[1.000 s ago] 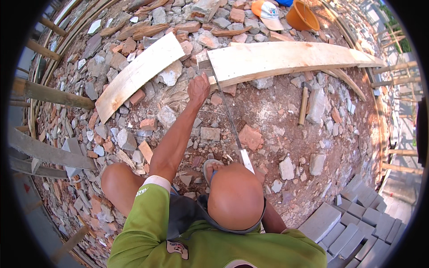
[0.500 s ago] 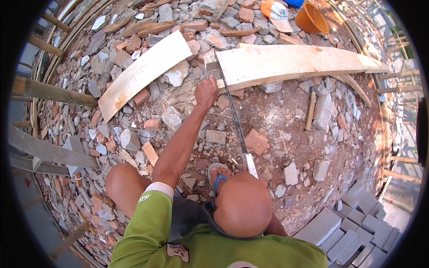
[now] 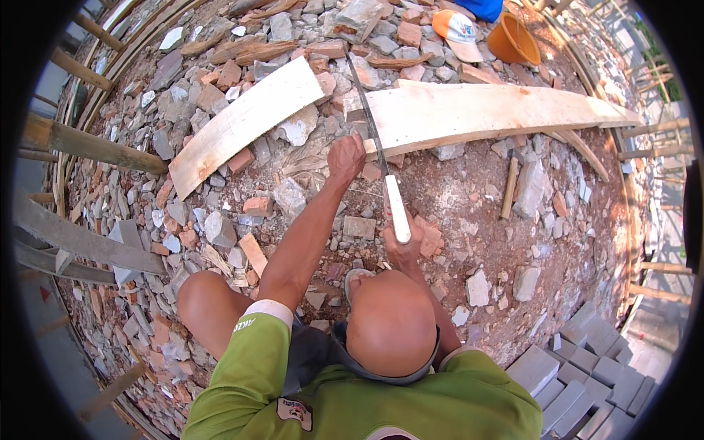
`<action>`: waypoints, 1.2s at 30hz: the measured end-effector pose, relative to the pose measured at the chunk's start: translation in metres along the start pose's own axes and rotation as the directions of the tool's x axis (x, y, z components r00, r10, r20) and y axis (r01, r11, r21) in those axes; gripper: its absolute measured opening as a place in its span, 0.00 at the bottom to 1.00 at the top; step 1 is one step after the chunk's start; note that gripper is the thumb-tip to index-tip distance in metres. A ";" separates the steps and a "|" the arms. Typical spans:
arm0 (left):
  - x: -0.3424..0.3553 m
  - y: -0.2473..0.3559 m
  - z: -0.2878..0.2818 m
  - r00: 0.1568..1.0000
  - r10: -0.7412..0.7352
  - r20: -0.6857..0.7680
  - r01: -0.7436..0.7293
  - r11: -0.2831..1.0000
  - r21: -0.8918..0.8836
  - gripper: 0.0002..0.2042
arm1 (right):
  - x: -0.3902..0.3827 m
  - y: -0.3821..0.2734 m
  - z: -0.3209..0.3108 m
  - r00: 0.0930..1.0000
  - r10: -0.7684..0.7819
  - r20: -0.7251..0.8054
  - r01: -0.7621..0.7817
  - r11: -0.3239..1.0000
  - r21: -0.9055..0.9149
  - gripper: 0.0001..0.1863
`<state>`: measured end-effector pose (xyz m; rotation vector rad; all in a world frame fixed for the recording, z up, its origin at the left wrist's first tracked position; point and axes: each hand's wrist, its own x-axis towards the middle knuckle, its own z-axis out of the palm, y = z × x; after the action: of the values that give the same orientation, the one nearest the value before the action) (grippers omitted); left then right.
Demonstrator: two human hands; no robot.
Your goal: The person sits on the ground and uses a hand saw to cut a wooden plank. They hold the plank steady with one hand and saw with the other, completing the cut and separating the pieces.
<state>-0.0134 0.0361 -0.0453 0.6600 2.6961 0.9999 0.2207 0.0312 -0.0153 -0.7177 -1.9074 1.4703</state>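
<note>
A pale wooden plank [image 3: 484, 110] lies across the rubble, its left end crossed by a handsaw [image 3: 364, 103] with a dark narrow blade and a white handle. My right hand [image 3: 404, 246] is closed round that handle, below the plank's near edge. Left of the blade, my left hand [image 3: 345, 157] is closed at the plank's end; its fingertips are partly hidden. A shorter pale board [image 3: 246, 126] rests apart on the stones to the left.
Broken bricks and stones cover the ground. A hammer [image 3: 509, 187] lies right of the saw. An orange bucket [image 3: 512, 40] and a cap [image 3: 458, 34] sit at the far right. Grey blocks [image 3: 587, 378] are stacked at the near right; wooden poles [image 3: 103, 147] line the left.
The saw has slid forward, away from me, its blade now reaching well past the plank. My right hand has come out from behind the head; my left stays at the plank's end.
</note>
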 end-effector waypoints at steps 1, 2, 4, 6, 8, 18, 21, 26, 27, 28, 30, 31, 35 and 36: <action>0.000 -0.003 -0.001 1.000 -0.007 0.020 0.007 1.000 -0.006 0.29 | 0.000 -0.001 -0.003 0.998 0.047 0.031 -0.047 0.999 -0.005 0.33; 0.001 -0.004 -0.004 0.999 -0.015 0.031 0.016 1.000 -0.014 0.29 | 0.006 -0.004 -0.007 0.994 0.087 0.068 -0.087 0.996 -0.009 0.33; 0.002 -0.001 -0.006 0.999 -0.036 0.041 0.037 0.999 -0.025 0.29 | 0.016 -0.011 -0.016 0.978 0.170 0.125 -0.170 0.985 -0.008 0.32; 0.001 -0.002 -0.008 0.999 -0.047 0.019 0.047 0.999 -0.024 0.29 | 0.020 -0.015 -0.018 0.956 0.238 0.173 -0.239 0.971 -0.015 0.31; 0.001 0.004 -0.003 0.999 -0.033 0.018 0.033 0.999 -0.026 0.29 | 0.002 0.002 -0.006 0.997 0.068 0.023 -0.069 0.997 0.044 0.32; 0.002 -0.001 -0.010 0.997 -0.063 0.040 0.063 0.998 -0.016 0.29 | -0.041 0.022 -0.015 0.998 0.044 0.054 -0.043 0.999 -0.016 0.34; 0.004 0.002 -0.006 0.997 -0.060 0.047 0.061 0.997 -0.036 0.30 | -0.065 0.008 -0.039 0.999 0.040 0.012 -0.040 0.999 -0.006 0.32; 0.000 0.005 -0.011 0.995 -0.054 0.084 0.058 0.997 -0.053 0.30 | -0.070 -0.051 -0.059 0.982 0.187 -0.007 -0.185 0.977 0.105 0.31; 0.001 0.004 -0.012 0.996 -0.034 0.080 0.039 0.997 -0.066 0.30 | -0.066 -0.058 -0.060 0.982 0.188 -0.005 -0.187 0.977 0.098 0.31; 0.001 0.003 -0.012 0.997 -0.014 0.080 0.020 0.997 -0.080 0.30 | -0.062 -0.064 -0.061 0.982 0.191 0.000 -0.190 0.978 0.089 0.31; 0.001 0.000 -0.013 0.997 0.001 0.073 0.006 0.996 -0.086 0.30 | -0.057 -0.072 -0.062 0.982 0.190 0.006 -0.189 0.979 0.077 0.31; -0.001 0.002 -0.013 0.997 -0.003 0.074 0.009 0.997 -0.080 0.30 | -0.056 -0.073 -0.062 0.982 0.191 0.006 -0.191 0.979 0.071 0.31; -0.003 0.004 -0.016 0.996 -0.017 0.088 0.025 0.996 -0.089 0.30 | -0.052 -0.074 -0.059 0.986 0.169 0.002 -0.169 0.984 0.048 0.30; -0.004 0.004 -0.016 0.995 -0.020 0.099 0.029 0.995 -0.095 0.30 | -0.053 -0.071 -0.056 0.987 0.159 -0.002 -0.159 0.986 0.042 0.30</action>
<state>-0.0134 0.0279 -0.0307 0.6393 2.5478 1.0548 0.2946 0.0114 0.0569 -0.8704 -1.8458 1.5983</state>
